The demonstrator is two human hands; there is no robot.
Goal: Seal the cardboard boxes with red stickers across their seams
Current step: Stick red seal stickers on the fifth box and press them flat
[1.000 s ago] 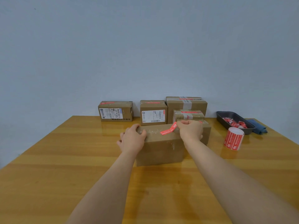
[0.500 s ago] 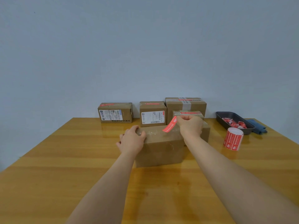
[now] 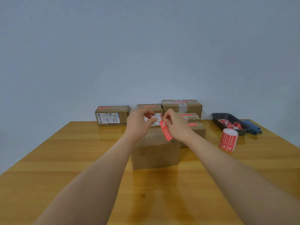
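right hand (image 3: 176, 126): raised above the near box, thumb and fingers pinching the top end of the red sticker.
left hand (image 3: 139, 123): also raised above the near box, fingers curled, thumb and forefinger tips close together just left of the sticker's top end. Can't tell if it holds anything; nothing visible between them.
hands: close side by side, not touching the box.
red sticker (image 3: 165, 130): hangs from the right hand's pinch over the near box's top. Long axis near vertical, slightly tilted, bottom end swung to the right. Printed red face toward camera, free lower end points down at the box.
near box (image 3: 155, 153): plain brown cardboard, on the table under both hands, front face toward camera. Clear tape glints on its top.
box behind right (image 3: 197, 129): just behind and right of the near box, red sticker on its top, mostly hidden by the right forearm.
back row (image 3: 112, 116): more boxes well behind the near box against the wall. Left one carries a shipping label and a red strip on top; middle one partly hidden by the hands; the tallest has grey tape across.
sticker roll (image 3: 228, 140): upright on the table, right of the near box.
tray (image 3: 218, 122): dark, behind the roll, crumpled red-and-white scraps inside.
blue cloth (image 3: 252, 128): just right of the tray.
table (image 3: 65, 159): glossy wood.
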